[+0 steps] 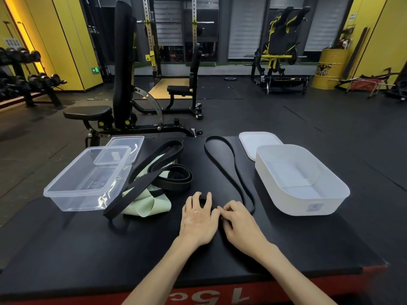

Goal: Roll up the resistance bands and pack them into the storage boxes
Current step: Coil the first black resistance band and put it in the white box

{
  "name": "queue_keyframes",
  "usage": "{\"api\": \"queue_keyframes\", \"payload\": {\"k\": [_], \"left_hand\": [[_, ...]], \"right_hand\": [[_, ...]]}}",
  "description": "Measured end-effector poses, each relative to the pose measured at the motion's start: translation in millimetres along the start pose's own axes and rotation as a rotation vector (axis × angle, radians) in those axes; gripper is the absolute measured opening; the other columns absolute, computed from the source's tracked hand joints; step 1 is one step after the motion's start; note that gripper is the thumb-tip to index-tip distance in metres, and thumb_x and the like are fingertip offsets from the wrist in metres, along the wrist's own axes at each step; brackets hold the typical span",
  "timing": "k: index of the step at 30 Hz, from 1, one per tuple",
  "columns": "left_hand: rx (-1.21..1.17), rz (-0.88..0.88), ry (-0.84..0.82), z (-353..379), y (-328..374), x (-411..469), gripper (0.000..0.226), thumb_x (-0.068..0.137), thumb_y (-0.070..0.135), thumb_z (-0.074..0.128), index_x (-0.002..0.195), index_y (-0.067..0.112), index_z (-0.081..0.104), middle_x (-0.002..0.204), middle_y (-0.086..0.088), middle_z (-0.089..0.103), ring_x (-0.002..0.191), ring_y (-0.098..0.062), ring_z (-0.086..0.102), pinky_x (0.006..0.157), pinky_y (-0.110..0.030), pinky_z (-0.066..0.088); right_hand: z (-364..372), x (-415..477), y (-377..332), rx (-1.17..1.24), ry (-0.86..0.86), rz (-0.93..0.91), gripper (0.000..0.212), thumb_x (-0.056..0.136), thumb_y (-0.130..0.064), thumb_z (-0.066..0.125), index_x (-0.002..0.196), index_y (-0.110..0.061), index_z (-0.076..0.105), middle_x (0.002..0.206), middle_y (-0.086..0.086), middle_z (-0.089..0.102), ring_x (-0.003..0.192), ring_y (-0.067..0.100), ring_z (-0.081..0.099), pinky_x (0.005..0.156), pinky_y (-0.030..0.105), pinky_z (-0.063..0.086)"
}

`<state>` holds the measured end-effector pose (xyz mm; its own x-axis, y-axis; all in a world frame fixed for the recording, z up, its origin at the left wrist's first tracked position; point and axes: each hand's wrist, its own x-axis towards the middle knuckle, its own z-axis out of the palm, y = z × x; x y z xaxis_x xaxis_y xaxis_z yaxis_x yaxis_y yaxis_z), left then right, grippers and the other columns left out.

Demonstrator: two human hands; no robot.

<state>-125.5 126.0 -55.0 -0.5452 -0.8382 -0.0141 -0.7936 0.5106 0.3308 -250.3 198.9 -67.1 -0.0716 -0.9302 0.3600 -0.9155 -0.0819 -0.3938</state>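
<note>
A thin black resistance band (233,170) lies as a long loop up the middle of the black platform (88,249). Its near end is a small roll under my fingers. My left hand (198,216) curls over that roll. My right hand (237,221) pinches the band right beside it. To the left, wider black bands (169,172) lie tangled over a pale green band (149,205). A clear storage box (66,190) stands at the left and a white storage box (330,194) at the right; both hold no bands.
A clear lid (123,150) rests on the clear box's far corner. A white lid (257,142) lies behind the white box. Beyond the platform stand a black adjustable bench (123,84), a dumbbell rack (26,80) and a yellow drum (330,69).
</note>
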Motion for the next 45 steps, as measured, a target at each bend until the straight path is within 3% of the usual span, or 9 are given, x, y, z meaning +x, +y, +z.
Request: {"api": "queue_keyframes", "payload": {"k": [4, 7, 11, 16, 26, 30, 36, 40, 45], "left_hand": [[0.055, 0.148, -0.227, -19, -21, 3, 0.067, 0.099, 0.045, 0.031, 0.154, 0.023, 0.001, 0.16, -0.006, -0.005, 0.145, -0.028, -0.004, 0.119, -0.039, 0.005], [0.235, 0.311, -0.182, -24, -33, 7, 0.074, 0.097, 0.06, 0.026, 0.153, 0.026, -0.006, 0.161, -0.004, -0.005, 0.147, -0.025, -0.003, 0.12, -0.037, 0.004], [0.302, 0.47, -0.088, -16, -37, 12, 0.084, 0.081, 0.077, 0.0, 0.153, 0.034, 0.002, 0.162, 0.004, 0.003, 0.148, -0.019, -0.002, 0.12, -0.034, 0.0], [0.202, 0.323, 0.046, -3, -27, 9, 0.069, 0.089, 0.061, 0.005, 0.151, 0.035, 0.021, 0.154, 0.007, 0.024, 0.142, -0.016, 0.016, 0.118, -0.034, 0.009], [0.061, -0.107, 0.158, 12, 12, 0, 0.05, 0.102, 0.04, 0.02, 0.151, 0.03, 0.021, 0.152, -0.005, 0.021, 0.142, -0.018, 0.016, 0.117, -0.039, 0.009], [-0.057, -0.132, 0.108, 8, 14, 1, 0.051, 0.101, 0.034, 0.022, 0.152, 0.028, 0.021, 0.154, -0.005, 0.018, 0.143, -0.017, 0.01, 0.118, -0.038, 0.003], [0.064, 0.077, -0.136, -12, -14, 8, 0.055, 0.099, 0.044, 0.023, 0.152, 0.033, 0.015, 0.154, 0.0, 0.012, 0.141, -0.022, 0.01, 0.113, -0.041, 0.01], [0.372, 0.38, -0.084, -19, -33, 8, 0.083, 0.081, 0.064, -0.005, 0.154, 0.025, 0.001, 0.159, 0.001, 0.007, 0.143, -0.025, 0.01, 0.116, -0.039, 0.01], [0.368, 0.53, -0.091, -17, -34, 14, 0.073, 0.084, 0.067, -0.009, 0.152, 0.041, 0.0, 0.161, 0.01, 0.003, 0.148, -0.021, 0.002, 0.119, -0.041, 0.004]], "right_hand": [[-11, -2, 6, -0.103, -0.079, -0.025, 0.047, 0.091, -0.02, 0.04, 0.136, -0.025, 0.051, 0.101, -0.007, 0.043, 0.101, 0.013, 0.038, 0.097, 0.025, 0.025], [-20, -2, 17, -0.132, -0.125, -0.108, 0.046, 0.097, -0.019, 0.04, 0.142, -0.032, 0.042, 0.097, -0.009, 0.037, 0.092, 0.01, 0.032, 0.09, 0.021, 0.021], [-19, 1, 20, -0.127, -0.122, -0.152, 0.04, 0.093, -0.016, 0.049, 0.132, -0.024, 0.056, 0.091, -0.004, 0.05, 0.085, 0.015, 0.043, 0.082, 0.025, 0.032], [-21, -5, 15, -0.051, -0.009, -0.04, 0.028, 0.089, -0.023, 0.061, 0.115, -0.018, 0.069, 0.093, -0.003, 0.064, 0.09, 0.018, 0.058, 0.079, 0.018, 0.034], [-8, -4, -1, -0.036, -0.033, 0.02, 0.028, 0.093, -0.02, 0.049, 0.113, -0.01, 0.064, 0.091, -0.002, 0.05, 0.08, 0.015, 0.05, 0.072, 0.022, 0.039], [-3, -8, -10, -0.114, -0.056, 0.031, 0.046, 0.088, -0.042, 0.036, 0.118, -0.014, 0.056, 0.093, -0.005, 0.042, 0.086, 0.016, 0.041, 0.08, 0.027, 0.036], [-1, -11, -8, -0.163, -0.046, 0.015, 0.068, 0.086, -0.058, 0.031, 0.132, -0.012, 0.051, 0.102, -0.002, 0.047, 0.092, 0.017, 0.043, 0.084, 0.029, 0.04], [0, -11, -8, -0.17, -0.042, 0.002, 0.066, 0.087, -0.057, 0.033, 0.131, -0.012, 0.052, 0.103, -0.002, 0.047, 0.095, 0.017, 0.044, 0.085, 0.028, 0.039], [-19, -12, 3, -0.228, -0.134, -0.044, 0.058, 0.089, -0.049, 0.024, 0.138, -0.025, 0.044, 0.1, -0.004, 0.039, 0.097, 0.017, 0.037, 0.09, 0.03, 0.033]]}}
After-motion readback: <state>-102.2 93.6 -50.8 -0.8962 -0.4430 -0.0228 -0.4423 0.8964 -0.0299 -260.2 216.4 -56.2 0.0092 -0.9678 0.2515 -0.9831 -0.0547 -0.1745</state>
